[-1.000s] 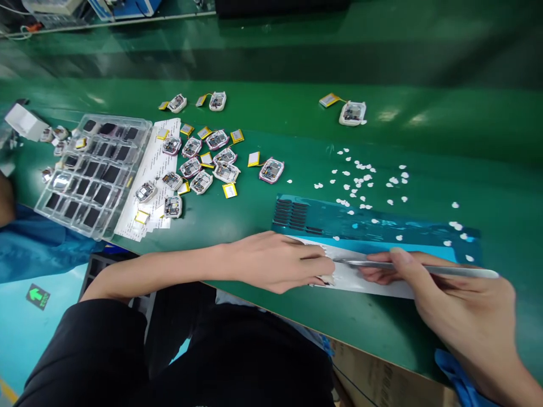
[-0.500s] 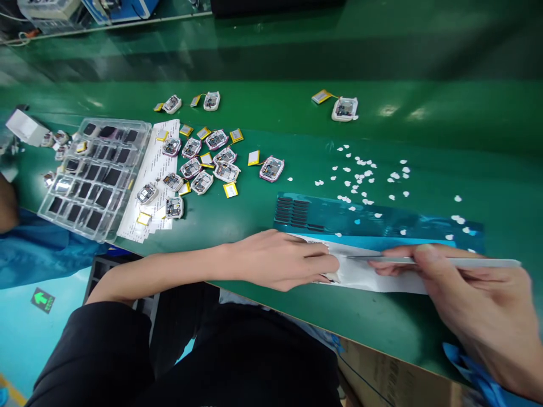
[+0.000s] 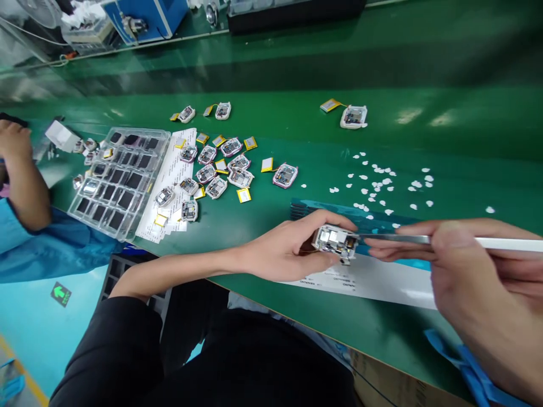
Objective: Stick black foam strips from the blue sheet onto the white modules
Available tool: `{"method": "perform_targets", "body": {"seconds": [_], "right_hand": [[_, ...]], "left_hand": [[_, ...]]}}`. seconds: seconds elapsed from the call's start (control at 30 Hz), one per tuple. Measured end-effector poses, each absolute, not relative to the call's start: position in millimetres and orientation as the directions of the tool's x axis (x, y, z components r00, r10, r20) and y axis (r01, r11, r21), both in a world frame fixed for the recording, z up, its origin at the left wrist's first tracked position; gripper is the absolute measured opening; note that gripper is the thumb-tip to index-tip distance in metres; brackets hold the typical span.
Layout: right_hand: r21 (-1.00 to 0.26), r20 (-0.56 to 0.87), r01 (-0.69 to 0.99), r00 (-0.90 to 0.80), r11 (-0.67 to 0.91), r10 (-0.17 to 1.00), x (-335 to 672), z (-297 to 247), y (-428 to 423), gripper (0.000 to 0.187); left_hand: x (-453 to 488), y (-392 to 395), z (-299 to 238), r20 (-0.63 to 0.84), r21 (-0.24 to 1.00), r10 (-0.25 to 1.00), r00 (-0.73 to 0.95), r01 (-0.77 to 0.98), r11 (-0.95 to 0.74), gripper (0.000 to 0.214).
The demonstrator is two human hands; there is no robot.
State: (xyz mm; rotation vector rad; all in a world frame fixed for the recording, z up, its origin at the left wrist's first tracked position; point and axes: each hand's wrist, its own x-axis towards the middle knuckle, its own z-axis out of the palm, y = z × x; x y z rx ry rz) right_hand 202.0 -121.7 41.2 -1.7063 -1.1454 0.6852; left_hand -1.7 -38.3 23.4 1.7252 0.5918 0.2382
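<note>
My left hand (image 3: pixel 288 249) is closed around a white smartwatch body (image 3: pixel 335 240), its circuit side facing up. Between the thumb and fingers of my right hand (image 3: pixel 470 265) is a pair of metal tweezers (image 3: pixel 411 239), whose tips reach the right edge of the watch body. Whether the tips pinch anything is too small to tell. Beneath both hands lies a white label strip (image 3: pixel 382 288) with printed text, over a blue film sheet (image 3: pixel 407 226) partly covered by my hands. Small white stickers (image 3: pixel 382 181) are scattered just beyond the film.
Several open watch bodies with yellow-edged batteries (image 3: pixel 244 195) lie left of centre, some on printed paper sheets (image 3: pixel 159 223). A clear compartment tray (image 3: pixel 139 217) of dark screens stands farther left, near another person's arm (image 3: pixel 31 186). One watch body (image 3: pixel 354 116) sits at the back.
My left hand has turned, bringing the watch body's circuit side into view. The tweezer tips have moved from above the white strip to the watch body's edge. The camera view has shifted.
</note>
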Motion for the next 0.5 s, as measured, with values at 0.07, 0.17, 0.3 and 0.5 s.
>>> {"method": "perform_targets", "body": {"seconds": [0.07,0.17,0.3,0.5], "right_hand": [[-0.925,0.071,0.37,0.383,-0.082,0.921,195,33,-122,0.033],[-0.945,0.136,0.327,0.39,0.001,0.911,192,20,-122,0.029],[-0.924,0.155,0.381,0.413,-0.016,0.897,194,16,-122,0.032],[-0.905,0.133,0.419,0.454,-0.079,0.881,193,22,-124,0.036]], "left_hand": [[-1,-41,22,-0.157,0.959,0.503,0.85,0.253,-0.128,0.042],[-1,-45,21,-0.143,0.964,0.52,0.842,0.238,-0.119,0.046],[-1,-46,19,-0.118,0.97,0.539,0.834,0.214,-0.118,0.049],[-1,-46,18,-0.12,0.966,0.528,0.841,0.221,-0.132,0.05]]}}
